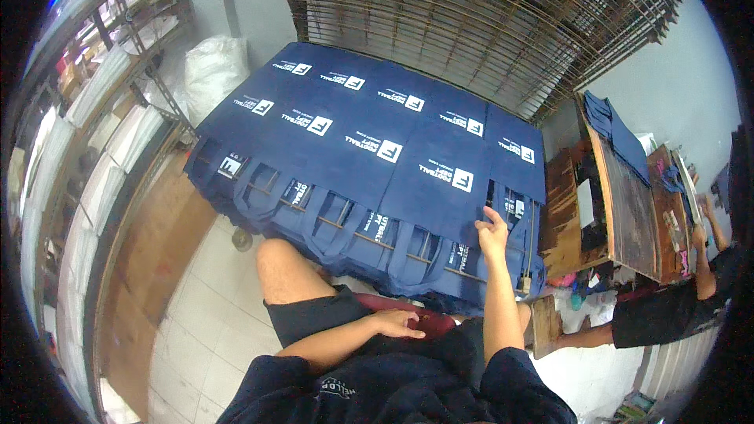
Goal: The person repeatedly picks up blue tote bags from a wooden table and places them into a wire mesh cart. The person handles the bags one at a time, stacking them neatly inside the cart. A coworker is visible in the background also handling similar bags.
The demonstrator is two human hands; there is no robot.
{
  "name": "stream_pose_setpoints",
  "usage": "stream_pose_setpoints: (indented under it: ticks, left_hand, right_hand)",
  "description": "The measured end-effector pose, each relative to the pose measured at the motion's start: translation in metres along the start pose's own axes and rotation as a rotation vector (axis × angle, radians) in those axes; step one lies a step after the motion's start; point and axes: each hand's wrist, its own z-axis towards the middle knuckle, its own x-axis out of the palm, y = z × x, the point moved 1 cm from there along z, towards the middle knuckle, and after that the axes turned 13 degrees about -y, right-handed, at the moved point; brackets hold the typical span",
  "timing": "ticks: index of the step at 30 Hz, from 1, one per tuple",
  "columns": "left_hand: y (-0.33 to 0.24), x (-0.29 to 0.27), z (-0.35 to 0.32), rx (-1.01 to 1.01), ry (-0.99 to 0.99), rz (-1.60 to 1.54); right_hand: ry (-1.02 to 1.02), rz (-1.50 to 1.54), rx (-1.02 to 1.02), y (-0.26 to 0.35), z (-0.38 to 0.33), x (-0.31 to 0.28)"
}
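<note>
Navy blue fabric bags or panels (369, 122) with white prints lie flat in rows across a wide rack in front of me. Along its near side, fabric loop handles (408, 259) hang among thin metal bars. My right hand (492, 234) reaches over this near right part, beside a panel's corner, with thumb and forefinger apart. Whether its fingertips touch the cloth I cannot tell. In front of my lap my left hand (397, 323) rests low, fingers loosely bent and apart, with nothing seen in it.
Stacked wire racks (471, 16) lean over the far side. Shelving with pale stacks (102, 180) runs along the left, near a white plastic sack (216, 71). To the right stands a wooden table (620, 204), where another person (675, 310) works. A tiled floor (204, 322) shows below.
</note>
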Motion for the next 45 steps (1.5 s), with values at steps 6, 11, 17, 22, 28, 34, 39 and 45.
stream_pose_setpoints:
  ticks: [6, 11, 17, 22, 28, 34, 39, 45]
  left_hand:
    - [-0.001, -0.003, -0.002, -0.006, 0.000, 0.013]
    - [-0.006, -0.007, -0.005, -0.037, 0.019, -0.004]
    - [-0.001, -0.001, -0.004, 0.026, -0.038, -0.010]
    - [0.000, 0.003, -0.003, 0.028, -0.019, 0.006]
    - [-0.014, -0.003, -0.008, 0.008, 0.002, 0.017]
    - [-0.020, -0.005, -0.007, 0.016, 0.018, 0.058]
    - [-0.019, -0.002, -0.007, 0.112, -0.073, 0.080]
    - [-0.083, -0.016, -0.025, 0.720, -0.642, 0.175]
  right_hand:
    - [-0.019, -0.060, -0.067, -0.008, -0.002, 0.000]
    - [-0.089, -0.079, -0.196, -0.001, -0.009, -0.006]
    - [-0.216, 0.084, -0.243, -0.009, -0.017, -0.038]
    - [-0.501, -0.060, -0.354, -0.025, -0.017, -0.086]
    - [-0.687, -0.282, -0.414, -0.055, -0.010, -0.123]
    - [-0.659, -0.303, -0.387, -0.063, -0.008, -0.118]
    - [-0.671, -0.287, -0.386, -0.066, -0.010, -0.118]
    - [-0.698, -0.262, -0.440, -0.063, -0.011, -0.120]
